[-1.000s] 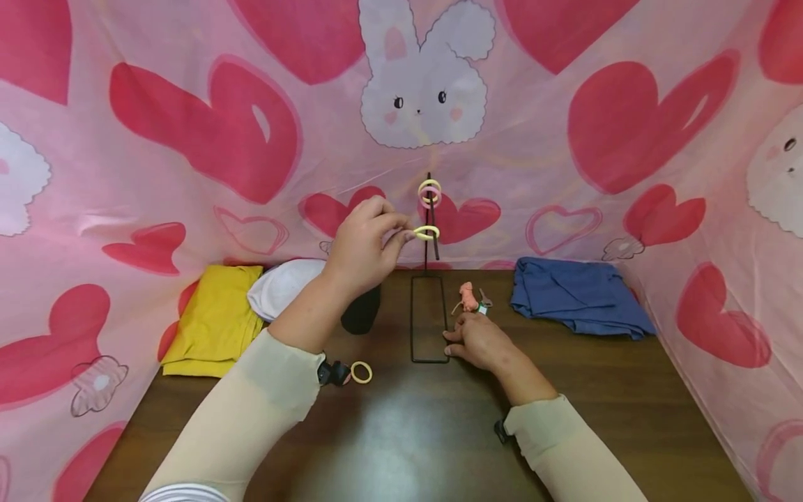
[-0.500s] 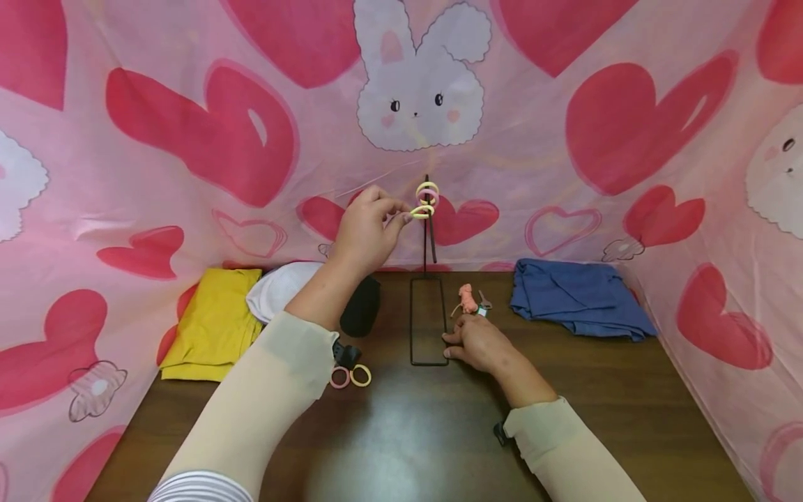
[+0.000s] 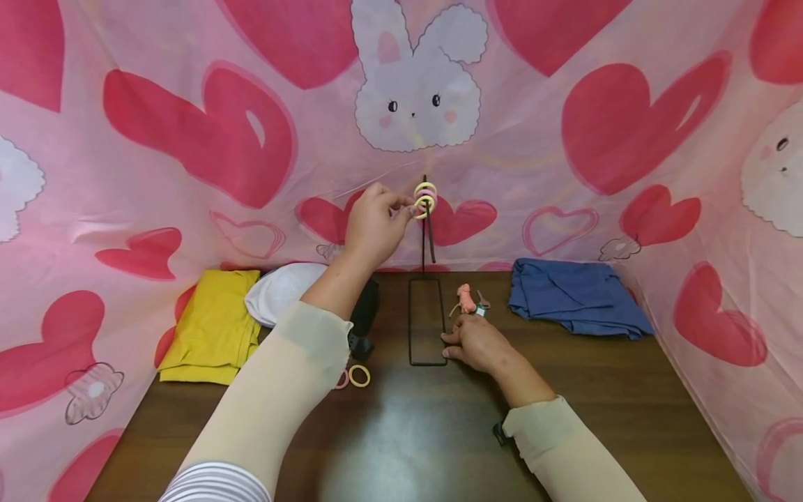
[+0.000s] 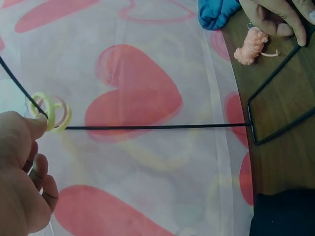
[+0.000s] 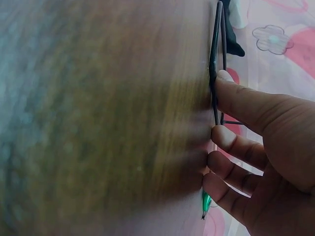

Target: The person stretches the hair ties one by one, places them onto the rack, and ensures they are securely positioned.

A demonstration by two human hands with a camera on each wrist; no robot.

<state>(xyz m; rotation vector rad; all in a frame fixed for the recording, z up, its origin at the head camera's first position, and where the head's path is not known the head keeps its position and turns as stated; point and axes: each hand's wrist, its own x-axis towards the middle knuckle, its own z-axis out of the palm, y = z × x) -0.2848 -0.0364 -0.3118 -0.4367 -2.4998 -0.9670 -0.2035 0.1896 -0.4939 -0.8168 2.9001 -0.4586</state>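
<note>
My left hand [image 3: 376, 223] pinches a yellow ring [image 3: 419, 217] between thumb and fingertips, high at the arm of a black wire stand [image 3: 432, 240]. The arm passes through this ring. Behind it, another yellow ring [image 3: 426, 184] and a pink ring [image 3: 435, 196] hang on the same arm. Down on the table, my right hand [image 3: 479, 343] holds the right bar of the stand's rectangular base [image 3: 410, 324] with thumb and index finger. In the right wrist view, the thumb [image 5: 241, 98] presses the base and the other fingers touch the tabletop.
A yellow ring [image 3: 368, 377] and a partly hidden pink ring [image 3: 344, 380] lie on the table [image 3: 401, 432]. Around the stand are an orange knitted keychain [image 3: 465, 298] with a key, folded blue cloth [image 3: 574, 296], yellow cloth [image 3: 213, 324], a white cap-like item [image 3: 282, 289] and a black object [image 3: 366, 307].
My left hand has moved up and back along the stand's arm, bringing the yellow ring close to the hanging rings. My right hand has stayed at the base.
</note>
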